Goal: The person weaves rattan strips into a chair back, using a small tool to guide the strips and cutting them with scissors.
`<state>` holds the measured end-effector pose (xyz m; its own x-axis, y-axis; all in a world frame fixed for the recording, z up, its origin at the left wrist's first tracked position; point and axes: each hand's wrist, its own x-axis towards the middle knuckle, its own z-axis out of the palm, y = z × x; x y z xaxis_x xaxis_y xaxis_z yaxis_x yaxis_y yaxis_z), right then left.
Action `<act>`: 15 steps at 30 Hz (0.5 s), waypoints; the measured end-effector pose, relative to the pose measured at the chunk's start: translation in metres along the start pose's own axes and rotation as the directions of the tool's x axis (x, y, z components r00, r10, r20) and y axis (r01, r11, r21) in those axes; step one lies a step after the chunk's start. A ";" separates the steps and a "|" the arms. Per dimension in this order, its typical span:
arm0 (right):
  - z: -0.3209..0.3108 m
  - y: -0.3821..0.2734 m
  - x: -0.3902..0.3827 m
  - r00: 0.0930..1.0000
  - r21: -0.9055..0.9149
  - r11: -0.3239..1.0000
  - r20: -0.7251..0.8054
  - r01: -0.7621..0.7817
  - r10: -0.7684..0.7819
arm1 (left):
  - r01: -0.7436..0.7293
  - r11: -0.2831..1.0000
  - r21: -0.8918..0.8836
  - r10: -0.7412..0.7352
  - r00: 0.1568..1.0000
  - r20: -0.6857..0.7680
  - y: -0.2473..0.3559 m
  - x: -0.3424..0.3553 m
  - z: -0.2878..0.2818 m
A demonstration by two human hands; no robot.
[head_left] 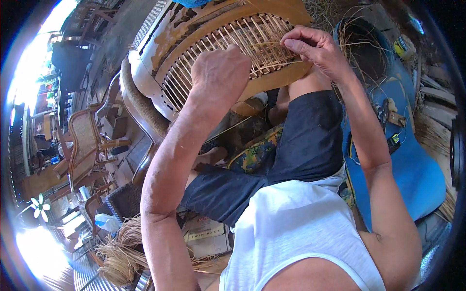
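Note:
A curved wooden chair frame (276, 81) lies across the top, above my lap. Pale cane strands (262, 34) are strung across its opening, some crossing others on the right side. My left hand (221, 72) is closed over the middle of the strands, knuckles up; its fingertips are hidden, so what it grips does not show. At the frame's right end, my right hand (318, 48) pinches a thin cane strand (268, 44) between thumb and forefinger. That strand runs left over the strung cane, toward my left hand.
A dark blue tub (376, 39) with loose cane fibres stands at the upper right. Small tools (391, 116) lie on a blue mat (412, 169). Cane-backed chairs (82, 140) stand at left, near bundled cane (121, 257) at lower left.

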<state>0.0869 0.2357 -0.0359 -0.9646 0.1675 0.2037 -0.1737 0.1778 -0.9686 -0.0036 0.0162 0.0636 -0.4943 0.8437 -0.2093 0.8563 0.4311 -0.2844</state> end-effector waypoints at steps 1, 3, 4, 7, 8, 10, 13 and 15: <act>0.000 0.000 -0.001 0.999 0.011 0.999 -0.001 -0.045 0.045 | 0.035 0.999 -0.018 -0.034 0.996 0.085 0.000 0.002 -0.003; 0.002 0.001 0.000 0.996 0.023 0.996 0.000 -0.090 0.090 | 0.060 0.997 -0.041 -0.055 0.993 0.105 0.000 0.004 -0.006; 0.001 0.005 0.000 0.997 0.044 0.996 -0.001 -0.077 0.077 | 0.082 0.995 -0.065 -0.073 0.990 0.122 0.000 0.006 -0.007; 0.000 0.010 0.001 0.997 0.070 0.994 -0.003 -0.082 0.082 | 0.113 0.986 -0.126 -0.101 0.990 0.101 -0.001 0.008 -0.008; 0.000 0.010 0.001 0.995 0.078 0.992 -0.002 -0.099 0.100 | 0.114 0.985 -0.127 -0.102 0.990 0.101 -0.004 0.009 -0.003; -0.001 0.009 0.001 0.996 0.077 0.993 0.015 -0.086 0.085 | 0.157 0.923 -0.351 -0.128 0.986 0.104 -0.009 0.013 0.014; -0.004 0.007 0.001 0.995 0.071 0.993 0.026 -0.093 0.091 | 0.132 0.797 -0.589 -0.168 0.986 -0.006 -0.005 -0.001 0.034; -0.003 0.004 0.001 0.994 0.064 0.992 0.022 -0.110 0.108 | 0.150 0.741 -0.654 -0.223 0.974 -0.030 0.002 -0.010 0.044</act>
<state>0.0857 0.2395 -0.0393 -0.9818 0.1648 0.0944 -0.0792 0.0962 -0.9922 -0.0034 -0.0058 0.0239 -0.6684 0.7352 -0.1127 0.6585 0.6553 0.3701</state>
